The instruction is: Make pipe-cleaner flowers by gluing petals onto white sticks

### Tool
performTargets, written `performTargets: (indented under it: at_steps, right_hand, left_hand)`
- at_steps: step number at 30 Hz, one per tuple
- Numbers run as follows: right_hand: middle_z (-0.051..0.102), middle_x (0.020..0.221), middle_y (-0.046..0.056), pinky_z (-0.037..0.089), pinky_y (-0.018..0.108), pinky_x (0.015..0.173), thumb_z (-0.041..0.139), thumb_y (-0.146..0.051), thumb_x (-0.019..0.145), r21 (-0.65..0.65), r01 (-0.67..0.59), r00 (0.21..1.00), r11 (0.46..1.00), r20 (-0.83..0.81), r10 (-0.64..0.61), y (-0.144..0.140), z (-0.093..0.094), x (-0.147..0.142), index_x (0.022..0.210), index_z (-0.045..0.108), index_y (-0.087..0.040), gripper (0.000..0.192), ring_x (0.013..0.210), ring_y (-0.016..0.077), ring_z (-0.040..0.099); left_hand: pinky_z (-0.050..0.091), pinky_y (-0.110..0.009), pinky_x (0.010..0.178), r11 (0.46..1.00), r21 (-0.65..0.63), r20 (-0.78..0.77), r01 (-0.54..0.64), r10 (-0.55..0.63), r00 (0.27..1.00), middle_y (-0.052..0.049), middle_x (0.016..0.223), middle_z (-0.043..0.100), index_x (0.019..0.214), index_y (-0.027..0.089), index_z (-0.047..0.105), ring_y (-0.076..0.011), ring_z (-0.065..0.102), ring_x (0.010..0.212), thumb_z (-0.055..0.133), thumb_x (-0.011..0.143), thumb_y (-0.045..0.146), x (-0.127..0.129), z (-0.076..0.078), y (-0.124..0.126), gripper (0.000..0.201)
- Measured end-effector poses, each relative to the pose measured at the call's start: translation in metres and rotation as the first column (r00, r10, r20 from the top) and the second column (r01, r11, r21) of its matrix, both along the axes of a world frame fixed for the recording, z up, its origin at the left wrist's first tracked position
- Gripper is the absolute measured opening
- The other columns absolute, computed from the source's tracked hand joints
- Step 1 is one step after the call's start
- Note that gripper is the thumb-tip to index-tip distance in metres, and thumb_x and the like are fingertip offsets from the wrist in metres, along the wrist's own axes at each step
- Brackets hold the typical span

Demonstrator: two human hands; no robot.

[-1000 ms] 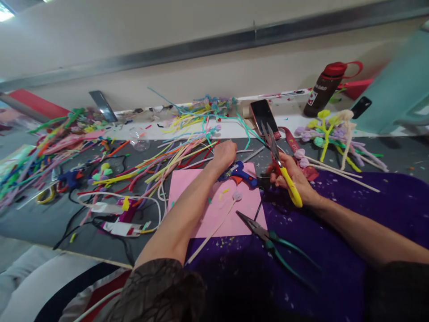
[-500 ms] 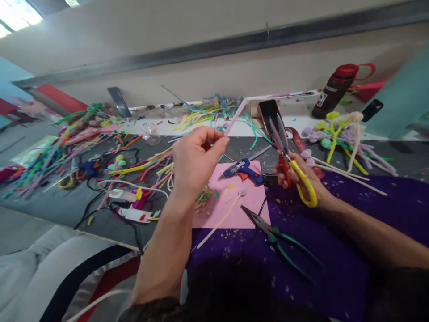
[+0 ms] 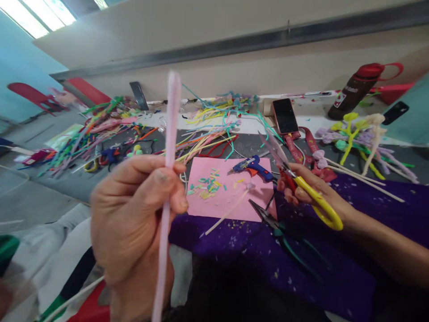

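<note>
Pink pipe cleaner (image 3: 169, 147) stands near upright close to the camera, pinched between thumb and forefinger of your left hand (image 3: 134, 219); grip sits about mid-length, free ends running above and below the fist; the picture is blurred here, so surface detail is lost. Judged light, fuzzy and easily bent; it will likely flop or kink if held far from the working point, so take it close to wherever it is to be cut or bent; the soft pile should give good purchase, not slippery.

Your right hand (image 3: 311, 197) is closed round the yellow-handled scissors (image 3: 298, 183), fingers through the loops, blades pointing up and away, slightly parted; well apart from the pipe cleaner.

Between the hands, on the surface: pink paper sheet (image 3: 228, 197) strewn with small coloured offcuts; blue glue gun (image 3: 251, 166) at its far edge; green-handled pliers (image 3: 281, 232) on the purple cloth (image 3: 335, 250). Farther back: a heap of loose coloured stems (image 3: 204, 138), a phone (image 3: 284, 116), a red-capped bottle (image 3: 358, 89).
</note>
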State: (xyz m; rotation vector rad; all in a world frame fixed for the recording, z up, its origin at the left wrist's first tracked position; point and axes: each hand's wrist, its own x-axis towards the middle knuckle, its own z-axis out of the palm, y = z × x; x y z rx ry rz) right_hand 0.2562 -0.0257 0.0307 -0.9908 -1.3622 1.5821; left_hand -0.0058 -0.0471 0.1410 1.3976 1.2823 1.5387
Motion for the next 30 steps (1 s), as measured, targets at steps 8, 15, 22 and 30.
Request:
performTargets:
  at_steps: [8,15,22,30]
  right_hand:
    - [0.054,0.083,0.001,0.039,0.023,0.05,0.057,-0.039,0.078,-0.114,-0.293,0.915,0.949,0.255,0.313,-0.011,0.009,-0.007,0.121,0.039,-0.026,0.049,0.058,0.0108,0.045]
    - [0.06,0.089,0.002,0.043,0.026,0.063,0.06,-0.04,0.077,-0.064,-0.364,0.785,0.929,0.517,0.343,-0.011,0.004,-0.011,0.125,0.039,-0.026,0.055,0.074,0.0173,0.054]
    - [0.06,0.086,0.001,0.043,0.028,0.065,0.057,-0.042,0.079,-0.056,-0.375,0.743,0.925,0.578,0.337,-0.014,0.005,-0.019,0.125,0.038,-0.024,0.053,0.071,0.0158,0.053]
    - [0.061,0.093,0.004,0.044,0.028,0.067,0.051,-0.046,0.083,-0.049,-0.395,0.748,0.917,0.562,0.352,-0.011,0.004,-0.027,0.119,0.042,-0.021,0.045,0.077,0.0175,0.056]
  left_hand:
    - [0.015,-0.013,0.027,0.776,-0.486,0.505,0.402,-0.126,0.854,0.003,0.049,0.057,0.075,0.016,0.061,-0.0004,0.028,0.027,0.062,0.073,0.027,0.005,-0.097,0.001,0.012]
    - [0.016,-0.013,0.028,0.751,-0.455,0.613,0.478,-0.126,0.78,0.004,0.05,0.055,0.083,0.013,0.061,-0.0001,0.03,0.027,0.061,0.075,0.028,0.009,-0.123,0.001,0.017]
    - [0.018,-0.014,0.028,0.718,-0.505,0.586,0.479,-0.123,0.801,0.005,0.046,0.053,0.092,0.017,0.06,-0.0019,0.031,0.028,0.061,0.075,0.029,0.02,-0.132,-0.003,0.021]
    - [0.019,-0.013,0.027,0.698,-0.526,0.582,0.485,-0.12,0.804,0.006,0.048,0.053,0.099,0.018,0.059,-0.0011,0.03,0.026,0.061,0.075,0.03,0.026,-0.139,-0.006,0.027]
